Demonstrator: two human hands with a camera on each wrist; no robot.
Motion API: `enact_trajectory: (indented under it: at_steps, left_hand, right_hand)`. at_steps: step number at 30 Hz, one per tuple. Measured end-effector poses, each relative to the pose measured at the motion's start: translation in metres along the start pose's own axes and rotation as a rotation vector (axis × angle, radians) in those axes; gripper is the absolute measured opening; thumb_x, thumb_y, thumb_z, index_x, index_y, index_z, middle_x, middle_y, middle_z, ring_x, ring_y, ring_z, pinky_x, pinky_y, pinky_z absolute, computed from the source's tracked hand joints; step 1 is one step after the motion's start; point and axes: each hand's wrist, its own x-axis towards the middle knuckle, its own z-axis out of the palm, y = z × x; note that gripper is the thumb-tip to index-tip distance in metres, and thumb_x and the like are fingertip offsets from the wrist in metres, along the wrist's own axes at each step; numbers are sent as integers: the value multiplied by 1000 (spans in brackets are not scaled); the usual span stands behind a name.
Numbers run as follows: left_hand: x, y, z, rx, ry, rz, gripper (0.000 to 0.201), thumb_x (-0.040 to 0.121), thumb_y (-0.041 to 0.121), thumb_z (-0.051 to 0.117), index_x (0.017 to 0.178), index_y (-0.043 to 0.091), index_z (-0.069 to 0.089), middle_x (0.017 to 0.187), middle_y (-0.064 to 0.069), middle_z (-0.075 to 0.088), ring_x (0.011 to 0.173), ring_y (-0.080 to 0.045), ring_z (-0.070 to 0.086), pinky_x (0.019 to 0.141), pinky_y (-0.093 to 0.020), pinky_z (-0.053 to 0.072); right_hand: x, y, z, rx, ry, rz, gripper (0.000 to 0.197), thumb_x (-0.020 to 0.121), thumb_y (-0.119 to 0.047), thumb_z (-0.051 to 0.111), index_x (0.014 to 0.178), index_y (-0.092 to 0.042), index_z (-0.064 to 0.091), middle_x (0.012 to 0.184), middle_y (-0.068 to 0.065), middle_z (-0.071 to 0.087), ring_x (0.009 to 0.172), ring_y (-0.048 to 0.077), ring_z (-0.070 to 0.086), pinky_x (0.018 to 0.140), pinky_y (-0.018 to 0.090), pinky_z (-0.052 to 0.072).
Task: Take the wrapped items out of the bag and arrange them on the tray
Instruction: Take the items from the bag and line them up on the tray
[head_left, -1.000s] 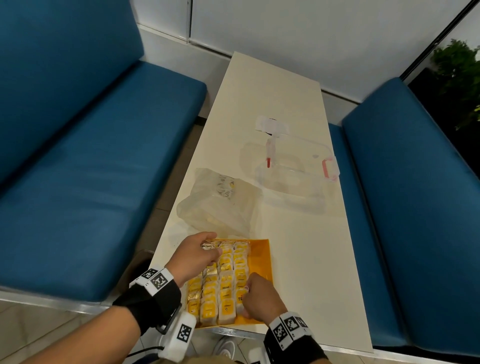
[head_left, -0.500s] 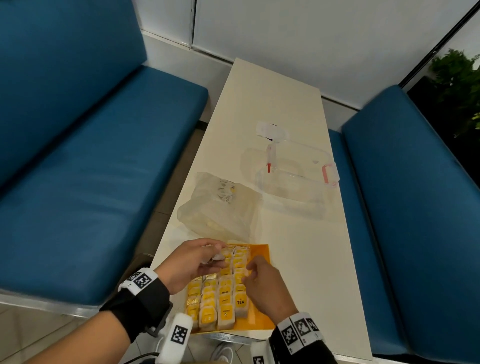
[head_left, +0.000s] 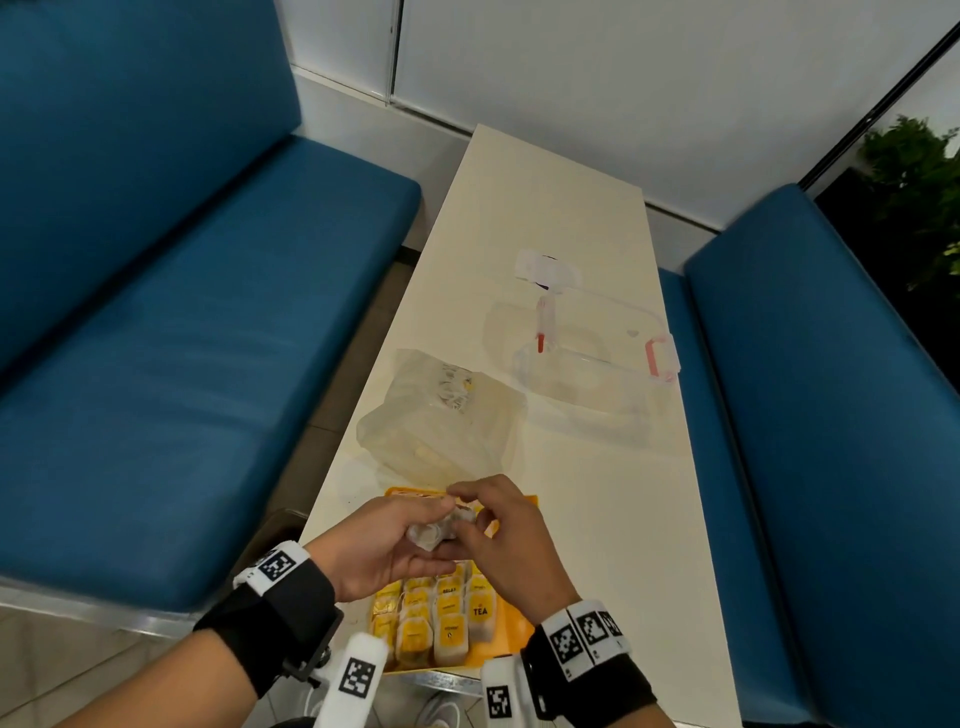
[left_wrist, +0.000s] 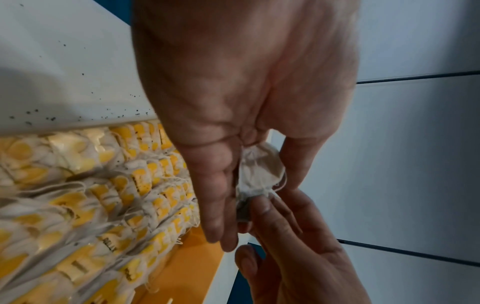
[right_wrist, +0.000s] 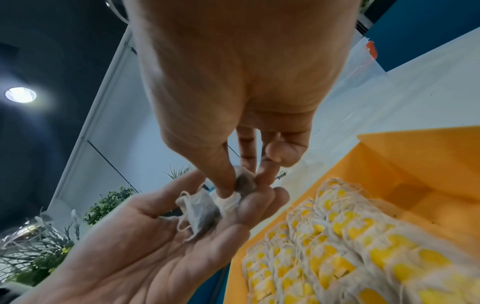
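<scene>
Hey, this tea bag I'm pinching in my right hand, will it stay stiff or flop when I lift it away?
Probably floppy: the tea bag already crumples in the pinch of the right hand. Likely very light, since a two-finger pinch carries it. The looped string on the second tea bag, held in the left hand, might snag it.

Long cream table (head_left: 545, 208) in shot: at the near end, an orange box (head_left: 511, 631) packed with tea bags; just beyond it a crumpled clear plastic wrapper (head_left: 441, 421); further along a clear lidded container (head_left: 597, 364) with red clasps, a white paper slip (head_left: 540, 265) at its far corner.
</scene>
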Motion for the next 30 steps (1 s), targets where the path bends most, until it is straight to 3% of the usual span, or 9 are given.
enact_trajectory:
  at_steps: [5,8,9,11,13,18,25,28,30]
  left_hand:
    - [-5,4,-3,27,-29,19,35,100,20,58,130,3,63,125,-20,71,115,-36,69,91,-38,59]
    - [-3,6,-8,83,41,64,29,100,10,59,127,2,64,120,-22,72,106,-36,72,82,-36,64]
    - [-3,6,-9,120,65,80,26,100,7,60,125,3,67,118,-23,73,100,-34,74,76,-34,65]
    - [-1,6,-12,204,108,118,23,98,3,60,118,5,72,113,-22,74,90,-28,73,70,-32,62]
    - [0,6,-14,248,125,149,24,97,-1,58,111,7,76,106,-18,75,85,-23,71,68,-31,58]
    - [-1,9,-13,290,81,152,21,94,5,66,113,5,76,90,-10,70,71,-15,62,60,-25,48]
    - [1,11,-20,549,146,134,30,83,15,83,111,24,76,83,1,69,65,-12,57,55,-23,43]
    - [1,12,-25,643,193,184,25,87,14,79,108,28,77,82,3,67,63,-8,57,55,-22,43]
    - [1,13,-25,707,237,298,27,91,10,74,110,29,76,82,5,67,60,-1,56,57,-19,44]
  right_hand:
    - [5,3,-7,80,20,145,22,84,-9,69,95,-28,72,92,-10,68,75,4,59,71,14,48]
    - [7,7,-9,190,58,246,19,80,-13,72,91,-29,73,82,-5,70,73,16,64,72,30,57]
    - [6,8,-10,219,59,265,20,80,-11,72,91,-27,73,81,-4,70,71,18,66,69,31,57]
    - [4,9,-11,312,37,298,20,83,-2,70,94,-19,73,78,-2,68,64,17,65,57,23,50]
    - [2,10,-12,421,20,331,17,84,2,68,95,-10,72,77,2,67,61,17,63,51,23,43]
    - [1,13,-15,380,30,334,9,86,-1,68,91,-7,72,74,6,68,60,15,61,53,20,43]
    - [3,12,-17,225,143,246,16,84,-6,70,82,-22,74,78,-3,73,72,11,68,67,27,57]
    - [3,8,-25,385,96,285,12,86,0,67,87,-10,73,72,2,72,63,13,64,55,23,49]
    - [1,8,-27,555,-10,361,9,88,3,65,92,-2,71,71,10,70,61,16,60,50,23,40]
